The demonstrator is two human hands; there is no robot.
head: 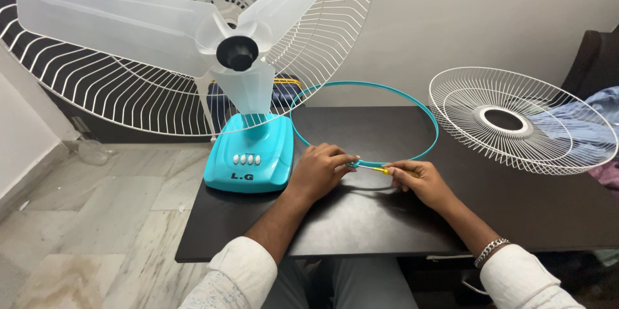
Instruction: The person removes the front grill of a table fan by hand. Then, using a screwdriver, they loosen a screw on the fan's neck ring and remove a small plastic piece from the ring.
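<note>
I see my left hand (pixel 320 168) pinching the teal ring (pixel 428 115) at its six-o'clock edge on the dark table (pixel 258 231). My right hand (pixel 416 178) grips a small yellow-handled screwdriver (pixel 374 168), lying horizontal, tip pointing nine o'clock toward the ring's clasp.

Lighting: bright, even, diffuse daylight; soft shadows under both hands on the dark table (pixel 361 219); faint sheen along its far edge; focus sharp throughout; wide-angle stretching at frame edges.
</note>
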